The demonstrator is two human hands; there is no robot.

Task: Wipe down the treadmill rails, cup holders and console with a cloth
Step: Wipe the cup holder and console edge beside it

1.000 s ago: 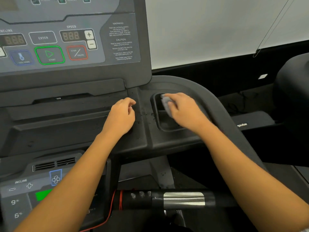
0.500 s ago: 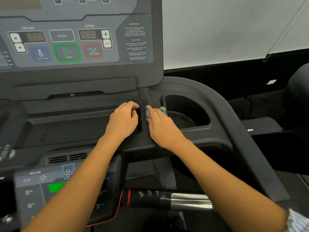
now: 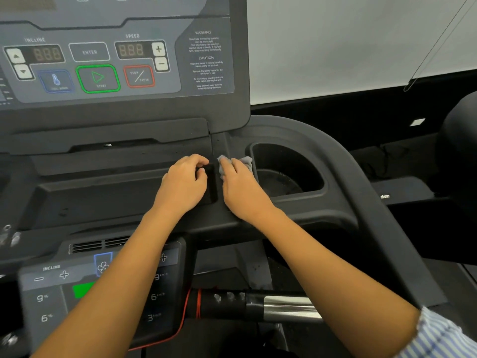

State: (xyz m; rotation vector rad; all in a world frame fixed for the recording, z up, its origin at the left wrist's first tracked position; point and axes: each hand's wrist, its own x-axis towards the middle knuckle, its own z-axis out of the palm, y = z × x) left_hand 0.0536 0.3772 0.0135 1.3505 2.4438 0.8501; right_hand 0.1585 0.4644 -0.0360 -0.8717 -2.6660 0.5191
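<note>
right hand (image 3: 242, 188) moved out of cup holder (image 3: 282, 156), cloth (image 3: 246, 161) gripped beneath it, left hand (image 3: 184, 183) curled

Right hand (image 3: 241, 188) on cloth (image 3: 246, 161) (grey)

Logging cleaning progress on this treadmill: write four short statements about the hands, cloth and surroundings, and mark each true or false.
1. The right hand presses the pale grey cloth onto the ledge left of the black plastic cup holder. True.
2. The left hand presses the green-outlined START button. False: it rests, fingers curled, on the dark tray below.
3. The right arm's sleeve is plain red. False: blue-and-white striped.
4. A thin red cord runs beside the lower control panel. True.
</note>
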